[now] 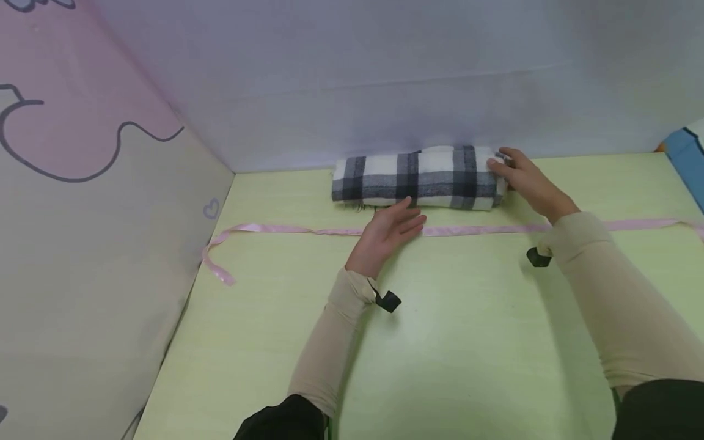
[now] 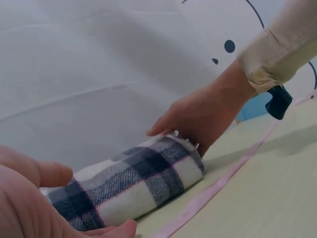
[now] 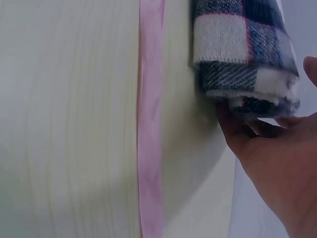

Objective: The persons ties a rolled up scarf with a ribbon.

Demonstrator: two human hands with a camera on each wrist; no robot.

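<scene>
A rolled plaid scarf [image 1: 418, 177], white with grey and black checks, lies along the back wall on the pale green tabletop [image 1: 467, 342]. My left hand [image 1: 414, 214] lies open, palm down, just in front of the roll's middle, on a pink ribbon [image 1: 286, 230] stretched across the table. My right hand [image 1: 502, 164] rests flat against the roll's right end, fingers spread over it. The left wrist view shows the roll [image 2: 133, 183], my left hand [image 2: 99, 203] low beside it and the right hand [image 2: 198, 116] at its far end. In the right wrist view, the roll's end [image 3: 242, 44] touches my right hand [image 3: 267, 99].
The ribbon [image 3: 151, 124] runs the full width of the table in front of the roll; its left end curls back near the pink-and-cream side panel [image 1: 82, 214]. A white wall [image 1: 385, 73] closes the back. Something blue [image 1: 687, 165] shows at the far right.
</scene>
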